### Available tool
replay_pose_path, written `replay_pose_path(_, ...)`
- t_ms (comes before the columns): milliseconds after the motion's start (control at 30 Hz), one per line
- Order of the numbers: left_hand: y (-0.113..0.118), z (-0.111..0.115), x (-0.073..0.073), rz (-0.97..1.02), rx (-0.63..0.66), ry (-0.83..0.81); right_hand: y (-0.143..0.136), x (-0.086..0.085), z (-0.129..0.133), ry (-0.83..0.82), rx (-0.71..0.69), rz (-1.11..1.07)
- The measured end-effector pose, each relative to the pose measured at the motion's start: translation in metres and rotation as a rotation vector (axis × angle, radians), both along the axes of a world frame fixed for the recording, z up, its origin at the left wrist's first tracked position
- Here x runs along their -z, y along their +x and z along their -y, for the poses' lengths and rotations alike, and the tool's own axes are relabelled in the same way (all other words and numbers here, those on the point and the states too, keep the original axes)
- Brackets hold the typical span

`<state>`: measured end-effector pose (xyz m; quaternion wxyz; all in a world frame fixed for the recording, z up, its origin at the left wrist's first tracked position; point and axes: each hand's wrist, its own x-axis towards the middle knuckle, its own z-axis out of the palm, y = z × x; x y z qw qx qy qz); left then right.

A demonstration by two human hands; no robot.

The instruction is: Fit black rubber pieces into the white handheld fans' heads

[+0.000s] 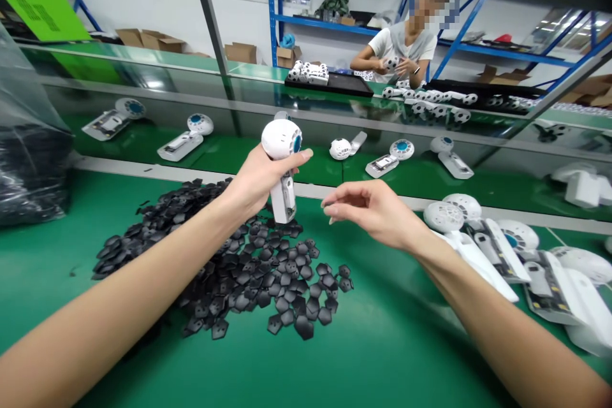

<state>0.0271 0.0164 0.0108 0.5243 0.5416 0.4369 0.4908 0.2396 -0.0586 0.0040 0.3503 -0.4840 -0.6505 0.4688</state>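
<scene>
My left hand (261, 175) is wrapped round a white handheld fan (281, 139), gripping it where the round head meets the handle. The fan is upright, its open handle pointing down over a heap of black pentagon pieces (248, 268) on the green table. To the right, my right hand (368, 207) hovers above the table, thumb and fingers pinched together. A dark sliver shows at its fingertips and looks like one black pentagon piece (327, 204); most of it is hidden. The two hands are apart.
Several white fans (497, 248) lie stacked at the right. Further fans (184, 140) are spaced along the green belt (310, 169) behind the table. A clear bag of dark pieces (31, 159) stands left. Across the line, a person (401, 51) holds a black-and-white ball-shaped part.
</scene>
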Motion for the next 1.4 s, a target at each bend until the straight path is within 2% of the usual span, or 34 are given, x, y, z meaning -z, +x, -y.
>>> replay_pose_path(133,0.003,0.005,0.004,0.051,0.035,0.030,-0.004,-0.006,0.005,0.083,-0.040,-0.040)
replay_pose_path(300,0.007,0.011,0.001,0.140,0.036,-0.005,-0.005,-0.010,0.005,0.031,-0.009,-0.256)
replay_pose_path(400,0.009,0.016,-0.001,0.131,0.024,0.010,-0.004,-0.014,0.004,0.002,0.034,-0.311)
replay_pose_path(600,0.008,0.021,0.000,0.091,0.023,-0.004,-0.004,-0.015,0.004,-0.040,0.060,-0.320)
replay_pose_path(867,0.010,0.025,0.002,0.085,0.017,-0.003,-0.005,-0.013,0.005,0.119,0.086,-0.261)
replay_pose_path(1000,0.011,0.028,0.003,0.080,0.020,-0.010,-0.004,-0.014,0.005,0.125,0.111,-0.253)
replay_pose_path(1200,0.011,0.029,0.007,0.041,0.023,-0.012,-0.004,-0.013,0.005,0.049,0.133,-0.286)
replay_pose_path(1400,0.012,0.028,0.008,0.046,0.010,0.005,-0.005,-0.011,0.006,0.150,0.126,-0.262)
